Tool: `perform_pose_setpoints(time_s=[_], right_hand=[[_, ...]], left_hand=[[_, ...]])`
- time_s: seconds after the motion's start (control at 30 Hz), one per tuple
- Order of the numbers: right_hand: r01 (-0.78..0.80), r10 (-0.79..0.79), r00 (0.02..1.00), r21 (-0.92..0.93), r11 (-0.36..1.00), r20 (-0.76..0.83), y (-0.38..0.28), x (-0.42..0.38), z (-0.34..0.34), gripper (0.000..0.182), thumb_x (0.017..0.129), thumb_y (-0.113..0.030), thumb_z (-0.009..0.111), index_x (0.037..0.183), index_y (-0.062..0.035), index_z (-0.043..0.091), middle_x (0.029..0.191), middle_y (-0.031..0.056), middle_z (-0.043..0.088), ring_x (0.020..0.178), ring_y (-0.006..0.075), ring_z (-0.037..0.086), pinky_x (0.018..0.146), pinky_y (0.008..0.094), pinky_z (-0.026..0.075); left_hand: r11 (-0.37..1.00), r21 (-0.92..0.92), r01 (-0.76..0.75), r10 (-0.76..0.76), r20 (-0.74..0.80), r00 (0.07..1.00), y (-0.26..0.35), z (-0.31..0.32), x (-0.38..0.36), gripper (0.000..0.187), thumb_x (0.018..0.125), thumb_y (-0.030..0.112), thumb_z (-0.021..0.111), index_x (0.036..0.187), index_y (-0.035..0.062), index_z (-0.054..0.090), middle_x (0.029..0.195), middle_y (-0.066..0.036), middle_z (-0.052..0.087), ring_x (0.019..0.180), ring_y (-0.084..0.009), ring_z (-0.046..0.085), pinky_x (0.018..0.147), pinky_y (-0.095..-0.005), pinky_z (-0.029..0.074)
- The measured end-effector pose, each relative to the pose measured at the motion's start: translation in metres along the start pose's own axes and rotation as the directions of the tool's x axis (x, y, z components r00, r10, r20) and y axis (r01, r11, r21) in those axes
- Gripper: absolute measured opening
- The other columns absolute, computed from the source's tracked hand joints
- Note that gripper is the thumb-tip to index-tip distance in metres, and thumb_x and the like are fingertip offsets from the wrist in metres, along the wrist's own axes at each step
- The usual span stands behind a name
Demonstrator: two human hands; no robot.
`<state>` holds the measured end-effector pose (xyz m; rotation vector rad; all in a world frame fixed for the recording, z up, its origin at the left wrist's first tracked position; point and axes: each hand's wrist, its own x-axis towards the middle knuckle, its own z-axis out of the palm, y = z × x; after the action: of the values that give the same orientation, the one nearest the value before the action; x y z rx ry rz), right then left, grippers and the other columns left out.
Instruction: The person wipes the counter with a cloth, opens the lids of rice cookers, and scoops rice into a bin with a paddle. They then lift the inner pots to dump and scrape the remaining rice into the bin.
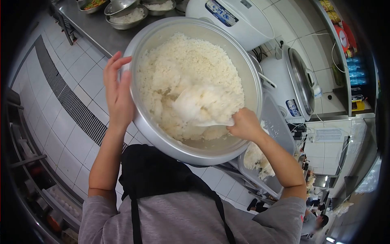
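A large silver pot point(133, 110) full of cooked white rice point(191, 53) is in front of my body. My left hand point(118, 91) holds the pot's left rim, its fingers against the outer wall and edge. Closed round the handle of a white rice paddle point(215, 123), my right hand point(245, 124) is over the pot's lower right side. A heaped clump of rice lies on the paddle and hides most of its blade; motion blurs it. The rice around the paddle is broken up and uneven.
Right of the pot, a grey tray point(280, 142) holds more rice. White cookers point(292, 81) stand behind it. Metal bowls point(126, 20) with rice sit on a steel table point(87, 24) at upper left. A floor drain point(69, 93) runs along the left. A person point(313, 223) is at lower right.
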<state>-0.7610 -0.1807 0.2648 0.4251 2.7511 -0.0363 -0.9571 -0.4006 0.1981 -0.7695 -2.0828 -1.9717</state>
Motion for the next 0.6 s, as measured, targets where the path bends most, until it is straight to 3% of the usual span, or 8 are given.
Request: perform_pose_setpoints(time_s=[0.07,0.1,0.17,0.3,0.37,0.4,0.47,0.6], right_hand=[[-0.09,0.093,0.994,0.059,0.994,-0.057,0.015,-0.01,-0.006,0.021,0.055,-0.012,0.059,0.071,0.0005,0.061,0.067,0.0192,0.058,0.067,0.0346,0.058,0.06,0.0388,0.047],[-0.107,0.111,0.992,0.067,0.992,-0.055,0.025,-0.015,-0.005,0.021,0.055,-0.012,0.059,0.071,0.0005,0.061,0.067,0.0192,0.058,0.067,0.0346,0.058,0.06,0.0388,0.047],[-0.117,0.137,0.978,0.133,0.984,-0.154,0.044,-0.024,-0.002,0.027,0.055,-0.011,0.059,0.08,-0.0001,0.06,0.072,0.0193,0.059,0.069,0.0347,0.057,0.062,0.037,0.047],[-0.242,0.304,0.933,0.288,0.926,-0.192,0.066,-0.063,-0.001,0.032,0.055,-0.011,0.058,0.085,0.0001,0.059,0.074,0.019,0.059,0.071,0.0346,0.057,0.064,0.0357,0.046],[-0.314,0.423,0.889,0.435,0.844,-0.178,0.088,-0.095,0.005,0.026,0.056,-0.016,0.061,0.074,0.0032,0.061,0.072,0.0215,0.058,0.071,0.0354,0.056,0.065,0.039,0.046],[-0.357,0.474,0.859,0.437,0.825,-0.193,0.105,-0.115,0.013,0.026,0.056,-0.016,0.061,0.074,0.0032,0.061,0.072,0.0215,0.058,0.071,0.0354,0.056,0.065,0.039,0.046],[-0.486,0.542,0.812,0.263,0.834,-0.217,0.143,-0.165,0.03,0.03,0.055,-0.017,0.062,0.077,0.0042,0.06,0.072,0.022,0.058,0.072,0.0358,0.056,0.066,0.0381,0.046],[-0.727,0.715,0.634,0.09,0.681,-0.293,0.18,-0.245,0.04,0.024,0.059,-0.017,0.062,0.074,0.0022,0.061,0.073,0.0177,0.06,0.072,0.0328,0.059,0.066,0.0396,0.047]], left_hand=[[0.977,-0.023,-0.212,0.213,0.055,0.975,0.015,-0.013,-0.013,0.029,0.084,0.024,0.045,0.106,0.0073,0.05,0.126,-0.015,0.036,0.125,-0.0317,0.021,0.101,-0.044,0.014],[0.976,-0.033,-0.213,0.215,0.071,0.974,0.025,-0.013,-0.026,0.029,0.084,0.024,0.045,0.106,0.0073,0.05,0.126,-0.015,0.036,0.125,-0.0317,0.021,0.101,-0.044,0.014],[0.786,0.413,-0.46,0.32,0.366,0.874,0.045,-0.01,-0.044,0.028,0.08,0.025,0.052,0.103,0.009,0.052,0.127,-0.015,0.035,0.125,-0.0342,0.021,0.101,-0.0481,0.014],[0.657,0.532,-0.534,0.319,0.446,0.836,0.056,0.017,-0.005,0.025,0.075,0.018,0.059,0.098,0.0083,0.054,0.121,-0.014,0.041,0.116,-0.0315,0.035,0.096,-0.047,0.025],[0.657,0.542,-0.525,0.322,0.427,0.845,0.044,0.023,0.023,0.024,0.074,0.013,0.06,0.097,0.0063,0.054,0.114,-0.013,0.046,0.108,-0.0292,0.043,0.091,-0.0419,0.033],[0.664,0.542,-0.515,0.308,0.43,0.849,0.037,0.022,0.037,0.023,0.075,0.011,0.059,0.097,0.0054,0.053,0.111,-0.013,0.049,0.104,-0.0283,0.046,0.089,-0.039,0.036],[0.582,0.585,-0.565,0.377,0.421,0.825,0.025,0.015,0.056,0.023,0.077,0.013,0.058,0.098,0.0037,0.053,0.108,-0.014,0.051,0.103,-0.0294,0.047,0.086,-0.0368,0.037],[0.53,0.636,-0.561,0.354,0.435,0.828,-0.018,0.001,0.078,0.023,0.081,0.016,0.056,0.099,0.003,0.052,0.109,-0.013,0.05,0.103,-0.0296,0.047,0.086,-0.0371,0.038]])
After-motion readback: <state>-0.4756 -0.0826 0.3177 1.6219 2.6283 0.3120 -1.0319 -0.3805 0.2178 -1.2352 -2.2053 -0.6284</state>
